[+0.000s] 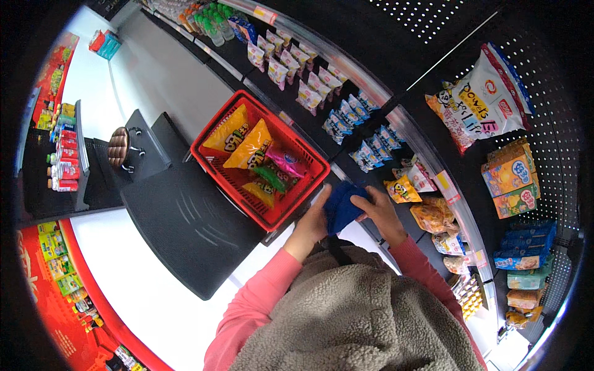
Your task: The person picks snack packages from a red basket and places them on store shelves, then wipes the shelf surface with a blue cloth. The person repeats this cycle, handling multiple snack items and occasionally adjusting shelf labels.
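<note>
1. The blue packet looks like matt, soft plastic film.
2. The red shopping basket is glossy moulded plastic lattice.
3. The yellow snack bags are shiny foil-like plastic.
4. The grey jacket is rough, fleecy cloth.

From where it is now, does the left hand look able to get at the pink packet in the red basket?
Probably yes. The left hand is beside the red basket rim, and the pink packet lies uncovered on top. But both hands hold a blue packet, so the left hand would have to let go first.
</note>
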The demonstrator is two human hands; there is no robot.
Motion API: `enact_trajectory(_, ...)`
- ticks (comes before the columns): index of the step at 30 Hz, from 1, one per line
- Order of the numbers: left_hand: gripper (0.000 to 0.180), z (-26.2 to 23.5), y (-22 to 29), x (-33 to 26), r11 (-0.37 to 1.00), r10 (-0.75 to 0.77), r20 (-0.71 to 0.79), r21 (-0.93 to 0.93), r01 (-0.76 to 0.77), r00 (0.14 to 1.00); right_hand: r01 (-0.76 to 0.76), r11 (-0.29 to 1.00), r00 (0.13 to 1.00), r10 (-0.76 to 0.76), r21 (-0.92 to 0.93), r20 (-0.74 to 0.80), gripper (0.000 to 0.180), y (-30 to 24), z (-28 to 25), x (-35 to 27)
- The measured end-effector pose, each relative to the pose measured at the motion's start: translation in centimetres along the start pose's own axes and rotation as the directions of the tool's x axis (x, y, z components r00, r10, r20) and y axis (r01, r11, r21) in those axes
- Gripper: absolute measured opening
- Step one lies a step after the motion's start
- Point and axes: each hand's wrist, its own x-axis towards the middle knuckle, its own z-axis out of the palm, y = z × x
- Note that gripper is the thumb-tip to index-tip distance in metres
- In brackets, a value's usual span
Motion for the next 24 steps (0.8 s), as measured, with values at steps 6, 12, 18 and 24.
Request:
enact_trajectory(6,0.053,-4.8,-4.2,-1.6,0.939,-0.035,-0.114,0.337,0.072,0.993,-0.14,0.972,0.989,0.146,-0.188,0.015,0.037,2.7,-0.7,-0.5)
enact_trajectory(12,0.048,-6.3,-4.1,-1.6,0.96,-0.151,-0.34,0.172,0.219,0.928,-0.154,0.98,0.986,0.161,-0.128,0.043,0.041,4.4,-0.9,-0.6)
enact_trajectory(18,0.053,-7.5,-1.4,-0.4,0.706,0.315,-0.187,0.702,-0.098,0.931,-0.136,0.975,0.991,0.134,-0.178,-0.021,0.033,6.2,-1.5,2.0)
enact_trajectory(24,0.034,-8.2,4.0,4.7,0.456,0.602,-0.039,0.836,-0.304,0.797,-0.02,0.98,0.994,-0.002,-0.199,-0.112,0.024,8.3,-1.1,7.4)
